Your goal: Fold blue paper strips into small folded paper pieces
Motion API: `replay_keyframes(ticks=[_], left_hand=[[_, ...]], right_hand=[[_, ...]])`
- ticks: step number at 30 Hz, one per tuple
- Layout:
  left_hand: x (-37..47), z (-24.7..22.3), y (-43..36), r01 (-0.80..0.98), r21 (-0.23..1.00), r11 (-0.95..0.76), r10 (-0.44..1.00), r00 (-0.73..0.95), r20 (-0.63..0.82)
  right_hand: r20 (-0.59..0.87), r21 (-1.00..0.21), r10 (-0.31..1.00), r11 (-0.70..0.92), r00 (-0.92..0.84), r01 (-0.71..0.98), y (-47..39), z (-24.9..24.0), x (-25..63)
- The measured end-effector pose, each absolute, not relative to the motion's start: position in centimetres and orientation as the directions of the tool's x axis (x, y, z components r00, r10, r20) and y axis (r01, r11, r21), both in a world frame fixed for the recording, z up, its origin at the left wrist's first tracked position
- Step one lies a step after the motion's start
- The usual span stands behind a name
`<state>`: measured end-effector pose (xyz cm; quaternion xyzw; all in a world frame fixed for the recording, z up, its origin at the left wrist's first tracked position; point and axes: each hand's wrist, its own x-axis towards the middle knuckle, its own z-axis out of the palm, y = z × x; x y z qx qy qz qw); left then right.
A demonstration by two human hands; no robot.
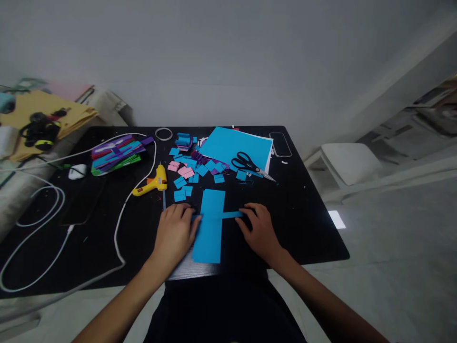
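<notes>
On the black table lies a folded or stacked blue paper sheet (208, 243), long side toward me. A narrow blue paper strip (231, 215) runs crosswise over its middle and sticks out on both sides. My left hand (176, 225) pinches the strip's left end between thumb and fingers, close to the sheet's left edge. With its thumb and fingertips, my right hand (257, 227) grips the strip's right end. Just beyond the left hand is a yellow glue gun (153, 183) with a glue stick in its back.
Small folded blue and pink paper pieces (185, 171) are scattered ahead. Black-handled scissors (250, 164) rest on a large blue sheet (232, 143). A bundle of coloured strips (116, 155), a white cable (121, 214) and a phone (84, 205) occupy the left. A white stool (350, 164) stands right.
</notes>
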<state>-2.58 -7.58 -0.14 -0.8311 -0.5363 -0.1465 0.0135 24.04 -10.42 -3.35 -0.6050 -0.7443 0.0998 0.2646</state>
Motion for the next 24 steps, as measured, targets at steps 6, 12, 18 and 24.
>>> replay_keyframes(ticks=[6,12,18,24], left_hand=[[-0.6,-1.3,-5.5,0.765,0.229,-0.603,0.798,0.576,0.176],[-0.5,-1.2,-5.4,0.736,0.207,-0.645,0.764,0.621,0.172],[-0.5,-1.6,-6.1,0.720,0.200,-0.664,0.748,0.637,0.186],[-0.2,-2.3,-7.0,0.734,0.237,-0.637,0.771,0.593,0.233]], right_hand=[[0.166,-0.559,0.956,0.294,-0.243,0.775,-7.5,-2.4,24.2],[0.166,-0.591,0.940,0.338,-0.299,0.733,-7.0,-2.1,24.3],[0.197,-0.558,0.917,0.396,-0.348,0.729,-7.1,-1.8,24.3],[0.177,-0.597,0.926,0.371,-0.334,0.711,-7.3,-1.2,24.5]])
